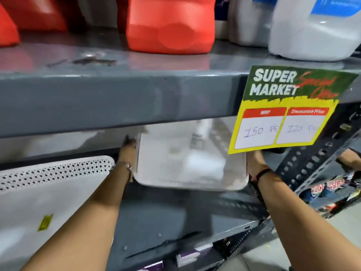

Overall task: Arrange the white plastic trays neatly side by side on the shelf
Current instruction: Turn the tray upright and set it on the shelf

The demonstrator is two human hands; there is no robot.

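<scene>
2 white trays are in play on the lower shelf point(175, 218), so the job looks roughly mid-way at best. 1 tray with a perforated rim point(48, 184) already sits on the left part of the shelf, flat and left alone. The other tray point(187, 163) is held between both hands further back under the upper shelf point(117, 94), and it's pretty blurred, so the person looks to be handling it right now.

The left hand point(128, 153) is pressed along that tray's left edge, fingers reaching toward the back. The right hand point(254, 163) is on the right edge, partly hidden behind the yellow price card point(281, 114) hanging off the upper shelf. Both hands are wrapped on the tray's sides, so it's gripped from 2 sides, though the fingertips themselves are hard to make out.

What's left, judging by the layout: there's a clear strip of bare grey shelf between the 2 trays, and the held one sits deeper in than the perforated one. So it probably needs sliding left and lining up with the front edge before they count as neatly side by side. Can't tell if more trays wait out of view.

Up top there's an orange jug point(170, 26) and a white jug point(312, 30), not part of this.
</scene>
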